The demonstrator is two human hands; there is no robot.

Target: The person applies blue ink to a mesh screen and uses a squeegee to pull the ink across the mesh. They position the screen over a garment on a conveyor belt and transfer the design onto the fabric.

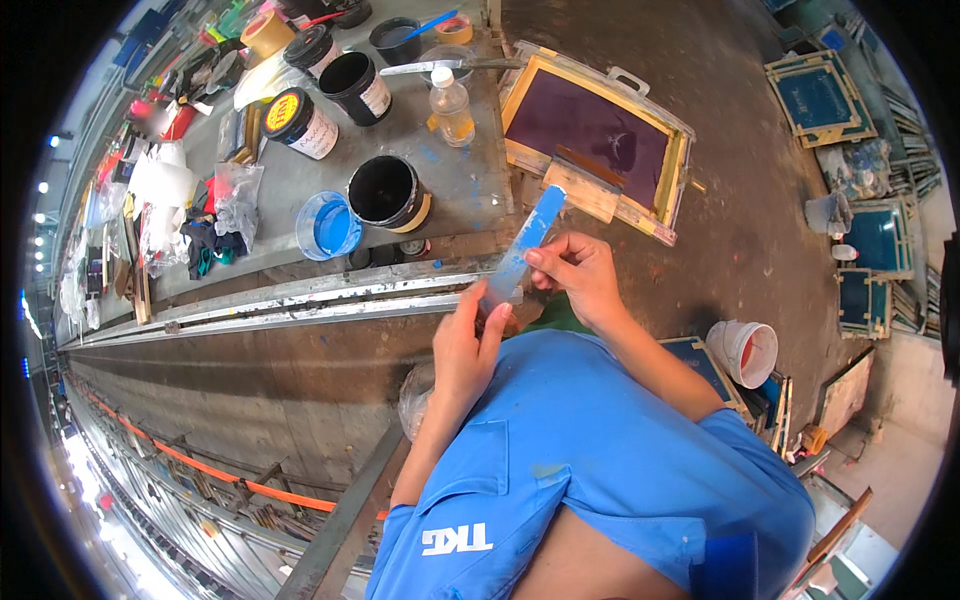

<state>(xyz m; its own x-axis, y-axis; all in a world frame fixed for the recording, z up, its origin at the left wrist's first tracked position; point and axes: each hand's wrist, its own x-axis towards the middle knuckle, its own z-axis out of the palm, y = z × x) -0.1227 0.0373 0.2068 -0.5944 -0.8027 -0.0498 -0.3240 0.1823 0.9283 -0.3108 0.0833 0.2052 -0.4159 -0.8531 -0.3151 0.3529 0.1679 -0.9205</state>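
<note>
A long flat blade [533, 228] smeared with blue ink is held between both hands, slanting up to the right. My left hand [466, 350] grips its lower end. Higher up, the fingertips of my right hand [583, 277] pinch the blade near its middle. Both hands hover over the edge of a grey worktable [300, 175], above my blue shirt. Just beyond the blade's tip lies a wooden-framed printing screen [590, 125] with purple mesh, with a wooden squeegee [582, 186] resting on its near edge.
On the worktable stand an open black ink tub [386, 191], a blue lid [330, 228], a small plastic bottle [452, 106] and several other ink cans. Metal rails [300, 300] run along the table's edge. A white bucket [746, 351] and stacked blue screens [822, 95] sit on the floor at right.
</note>
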